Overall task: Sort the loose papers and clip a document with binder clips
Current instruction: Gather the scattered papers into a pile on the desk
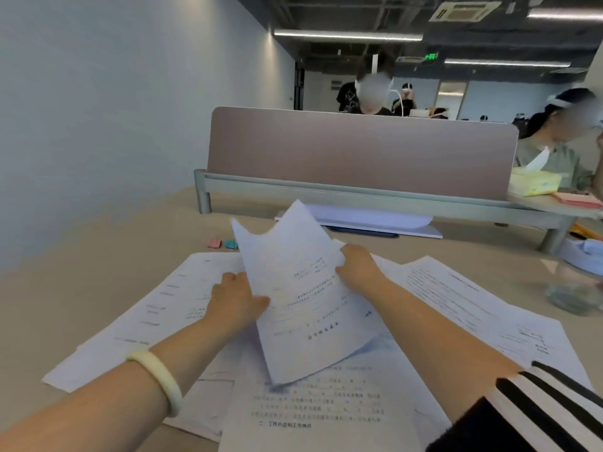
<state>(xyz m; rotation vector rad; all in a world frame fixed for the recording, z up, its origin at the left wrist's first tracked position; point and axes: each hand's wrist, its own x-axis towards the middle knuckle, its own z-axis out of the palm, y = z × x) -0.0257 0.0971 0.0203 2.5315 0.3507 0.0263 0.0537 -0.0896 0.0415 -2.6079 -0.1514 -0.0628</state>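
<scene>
two hands hold one sheet over the loose papers, left hand pinching one edge, right hand curled round the other, clips lying beyond on the desk; pulled unevenly, its seemingly curled top could crease or tear.

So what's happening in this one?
A person is sorting paperwork at a desk. Both hands hold one printed sheet raised off the pile, the left hand on its left edge, the right hand on its right edge. More loose papers lie spread underneath. The pink and teal binder clips sit untouched farther back, so nothing is clipped yet.
</scene>
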